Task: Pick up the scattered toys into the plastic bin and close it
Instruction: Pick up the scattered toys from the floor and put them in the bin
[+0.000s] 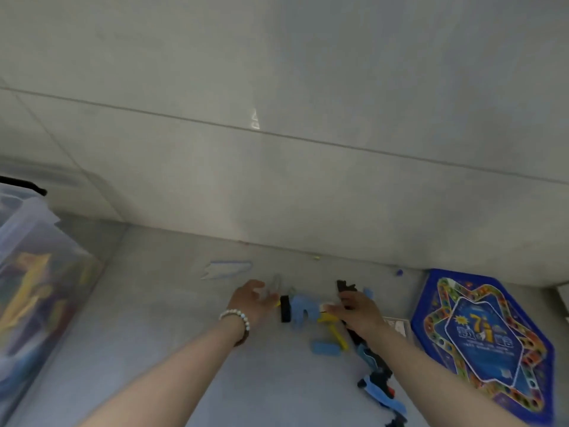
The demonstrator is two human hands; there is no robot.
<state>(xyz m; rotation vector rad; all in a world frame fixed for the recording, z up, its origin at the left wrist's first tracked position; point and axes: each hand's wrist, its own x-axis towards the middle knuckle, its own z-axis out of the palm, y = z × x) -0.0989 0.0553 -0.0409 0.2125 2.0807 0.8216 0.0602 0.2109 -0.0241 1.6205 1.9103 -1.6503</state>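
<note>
Scattered toys lie on the grey floor near the wall: a light blue toy piece (pixel 303 311) with a black block (pixel 285 308) beside it, a yellow piece (pixel 334 329), a small blue block (pixel 325 347) and a long black and blue toy (pixel 377 377). My left hand (pixel 254 300), with a bead bracelet on its wrist, hovers open just left of the black block. Fingers apart, my right hand (pixel 358 311) reaches over the yellow piece and a black toy part (pixel 345 286). The clear plastic bin (pixel 37 291) stands at the far left, holding colourful toys.
A blue hexagonal board game box (pixel 486 337) lies at the right. A clear flat plastic piece with blue edging (pixel 228 269) lies by the wall. A small blue bit (pixel 399 272) sits at the wall's foot. The wall rises close behind the toys.
</note>
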